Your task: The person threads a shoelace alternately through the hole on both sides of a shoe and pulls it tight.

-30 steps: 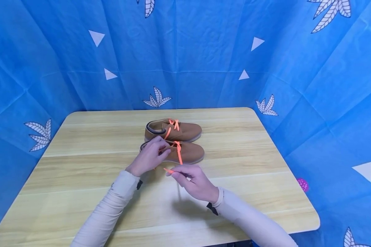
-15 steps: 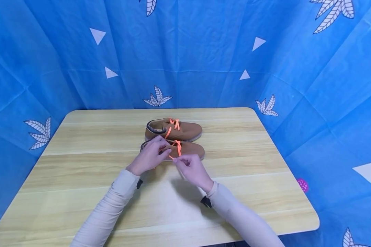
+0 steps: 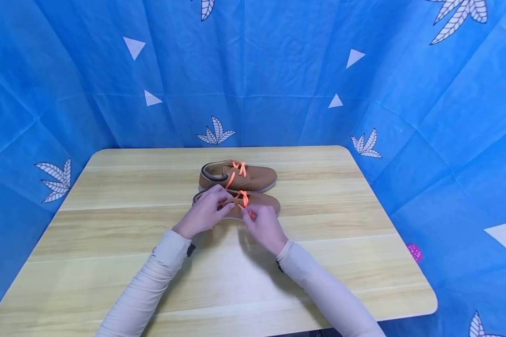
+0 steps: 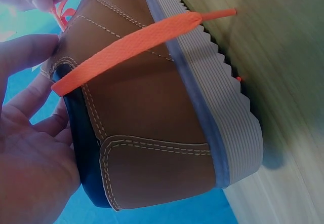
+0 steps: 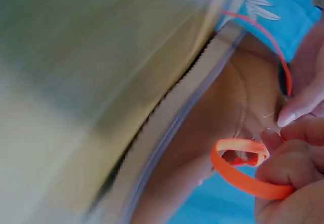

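Note:
A brown lace-up shoe (image 3: 266, 201) with a pale ridged sole stands nearest me, toe to the right. My left hand (image 3: 201, 214) holds its opening at the heel end, thumb outside on the edge and fingers inside, as the left wrist view shows. One end of the orange shoelace (image 4: 126, 46) hangs loose over the outer side. At the lacing, my right hand (image 3: 266, 228) pinches the other part of the lace, which bends into a loop (image 5: 243, 181) beside the fingers. The exact lace tip and eyelet are hidden by the fingertips.
A matching brown shoe (image 3: 259, 176) with orange laces stands close behind the near one, toe also to the right. Both are on a light wooden table (image 3: 109, 243). Blue patterned cloth (image 3: 278, 70) hangs along the table's back and sides.
My right hand has moved forward with the lace, from in front of the shoe up to its lacing. The left hand stays at the shoe opening.

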A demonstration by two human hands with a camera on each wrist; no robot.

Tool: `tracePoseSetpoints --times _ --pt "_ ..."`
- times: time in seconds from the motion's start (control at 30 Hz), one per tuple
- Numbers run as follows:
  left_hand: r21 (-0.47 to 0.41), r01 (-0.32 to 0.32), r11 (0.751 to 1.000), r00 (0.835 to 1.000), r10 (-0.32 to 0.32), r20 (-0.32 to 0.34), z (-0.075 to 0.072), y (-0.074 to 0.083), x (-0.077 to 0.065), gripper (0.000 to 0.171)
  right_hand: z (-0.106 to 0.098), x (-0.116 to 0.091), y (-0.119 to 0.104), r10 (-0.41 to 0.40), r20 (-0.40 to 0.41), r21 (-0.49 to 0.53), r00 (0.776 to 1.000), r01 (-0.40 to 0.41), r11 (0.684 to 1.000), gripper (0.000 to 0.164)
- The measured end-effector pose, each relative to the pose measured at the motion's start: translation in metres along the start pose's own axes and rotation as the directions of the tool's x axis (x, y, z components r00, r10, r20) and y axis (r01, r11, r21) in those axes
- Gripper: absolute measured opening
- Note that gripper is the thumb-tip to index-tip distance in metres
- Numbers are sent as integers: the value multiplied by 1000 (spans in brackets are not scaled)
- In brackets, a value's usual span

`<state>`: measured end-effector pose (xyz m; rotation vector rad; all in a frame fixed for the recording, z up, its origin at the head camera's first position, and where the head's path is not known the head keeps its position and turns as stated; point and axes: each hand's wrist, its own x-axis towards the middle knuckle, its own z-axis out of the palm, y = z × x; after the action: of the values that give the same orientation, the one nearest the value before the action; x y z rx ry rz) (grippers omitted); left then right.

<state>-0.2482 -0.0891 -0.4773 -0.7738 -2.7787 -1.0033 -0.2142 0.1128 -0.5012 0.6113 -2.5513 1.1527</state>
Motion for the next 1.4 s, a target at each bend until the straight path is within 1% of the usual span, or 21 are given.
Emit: tracePoseSetpoints --times 0.03,0.07,0.1,0.13,0.23,0.3,0.37,0.43,0.5,0.63,0.77,0.83,0.93,1.0,1.07,1.1,1.17,1.23,1.3,1.37,1.4 --pt "-2 1 1000 1000 -1 2 0 0 0 11 0 -1 1 -47 -20 -57 999 46 997 27" --pt "-3 1 1000 1000 -1 3 0 0 0 10 1 -1 1 -102 -39 -123 994 96 988 27" --pt "-4 0 1000 1000 0 4 0 0 1 10 1 -2 2 -158 -58 -192 986 144 971 26" --pt "-4 -1 1000 1000 1 3 0 1 1 10 1 -2 2 -212 -72 -257 975 188 948 25" --pt "3 -4 1000 1000 4 0 0 1 1 10 0 -3 4 -358 -81 -419 930 294 859 22" --pt "9 -5 1000 1000 5 -2 0 1 1 11 0 -3 5 -419 -72 -474 905 339 813 22" --pt "13 -4 1000 1000 4 -1 0 1 2 11 0 -3 6 -461 -60 -500 885 374 781 20" --pt "12 -1 1000 1000 1 4 0 2 2 12 -1 -3 7 -489 -52 -515 871 396 760 15" --pt "11 0 1000 1000 0 6 0 2 2 12 -2 -2 7 -506 -45 -524 861 411 746 11" --pt "12 5 1000 1000 -5 11 -1 3 3 11 -3 -1 9 -521 -25 -546 853 425 722 6" --pt "12 8 1000 1000 -8 18 -2 4 3 12 -2 2 8 -534 -12 -570 846 433 698 7" --pt "-6 4 1000 1000 -4 24 -3 2 4 15 0 4 7 -539 -10 -586 842 432 685 7" --pt "-55 37 998 998 -35 50 -9 1 8 22 3 6 9 -541 -3 -609 841 428 668 6" --pt "-85 69 994 994 -61 91 -15 1 15 27 4 7 11 -540 4 -617 842 427 661 5" --pt "-109 112 988 983 -94 159 -22 4 24 31 5 8 13 -539 6 -625 842 423 655 8" --pt "-118 125 985 975 -100 196 -24 4 29 33 5 9 14 -539 4 -628 843 421 654 10" --pt "-115 150 982 954 -114 277 -29 4 38 36 7 10 15 -539 -8 -636 842 412 653 12" --pt "-105 183 978 926 -135 354 -33 0 47 43 8 11 15 -541 -19 -644 841 404 650 12" --pt "-93 219 971 896 -162 414 -35 -3 54 47 10 12 14 -544 -25 -653 839 398 644 10" --pt "-98 266 959 860 -190 473 -36 -7 59 49 11 12 12 -542 -21 -662 840 394 637 7" --pt "-111 298 948 842 -206 499 -36 -8 61 49 11 12 12 -539 -18 -669 842 390 633 5"
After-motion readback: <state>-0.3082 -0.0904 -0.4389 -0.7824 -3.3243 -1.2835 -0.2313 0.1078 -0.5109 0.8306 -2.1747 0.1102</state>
